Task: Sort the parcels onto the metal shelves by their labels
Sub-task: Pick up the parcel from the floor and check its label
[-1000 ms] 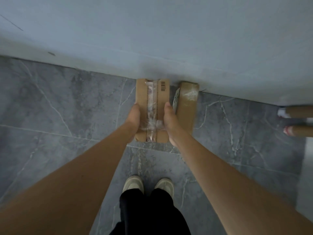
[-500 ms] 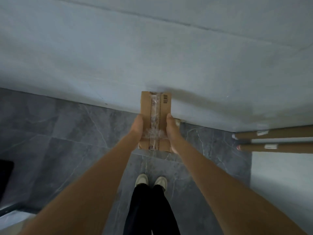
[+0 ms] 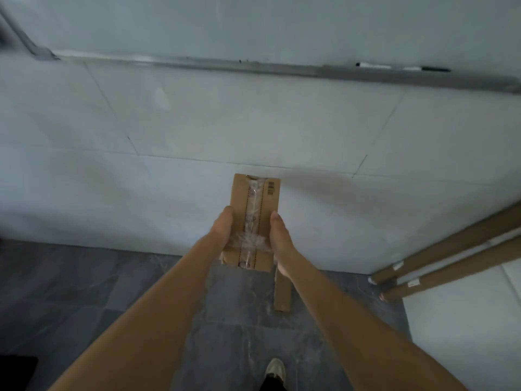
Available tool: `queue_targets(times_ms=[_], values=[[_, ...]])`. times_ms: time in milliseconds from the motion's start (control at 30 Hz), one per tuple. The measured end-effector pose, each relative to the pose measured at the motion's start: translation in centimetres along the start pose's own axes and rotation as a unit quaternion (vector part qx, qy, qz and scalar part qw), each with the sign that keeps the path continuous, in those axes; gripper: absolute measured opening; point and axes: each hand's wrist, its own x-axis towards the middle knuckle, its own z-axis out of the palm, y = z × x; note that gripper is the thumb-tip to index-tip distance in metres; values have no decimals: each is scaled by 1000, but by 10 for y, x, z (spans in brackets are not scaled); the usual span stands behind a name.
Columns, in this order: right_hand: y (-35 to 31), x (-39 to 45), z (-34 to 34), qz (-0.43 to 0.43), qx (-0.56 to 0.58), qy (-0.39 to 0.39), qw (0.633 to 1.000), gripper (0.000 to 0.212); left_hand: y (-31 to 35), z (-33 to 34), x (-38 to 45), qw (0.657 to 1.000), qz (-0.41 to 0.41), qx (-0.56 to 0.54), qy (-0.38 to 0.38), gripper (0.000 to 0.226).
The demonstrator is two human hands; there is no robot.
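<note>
A small brown cardboard parcel (image 3: 253, 210), taped down its middle with clear tape and bearing a small barcode at its top right, is held up in front of a pale wall. My left hand (image 3: 222, 230) grips its left edge. On the parcel's right edge, my right hand (image 3: 279, 238) holds it. A second brown parcel (image 3: 282, 293) stays on the grey floor below, standing against the wall. No metal shelves are in view.
Two long cardboard tubes (image 3: 451, 261) lean at the right near a white surface (image 3: 465, 320). A metal ledge (image 3: 253, 67) with markers runs along the wall above. My shoe (image 3: 275, 369) shows at the bottom; a dark object (image 3: 14, 371) sits at the bottom left.
Both hands have lifted the taped parcel up off the floor, away from the second parcel. The view has tilted upward, showing more wall and the metal ledge.
</note>
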Motion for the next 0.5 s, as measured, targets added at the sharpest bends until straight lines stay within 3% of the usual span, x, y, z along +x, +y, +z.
queue_targets(times_ms=[100, 200, 233, 367, 500], values=[[-26, -39, 0, -36, -13, 25, 999, 109, 19, -6, -54, 998, 52, 6, -34, 53], [-62, -94, 3, -90, -13, 44, 995, 74, 41, -15, -114, 994, 92, 8, -61, 46], [-73, -111, 3, -104, -21, 44, 993, 73, 49, -18, -133, 992, 110, 7, -67, 44], [-122, -167, 3, -160, -16, 32, 986, 103, 95, -33, -209, 981, 180, 23, -73, 43], [-189, -238, 5, -225, -5, 19, 974, 83, 145, -39, -273, 962, 261, 30, -73, 46]])
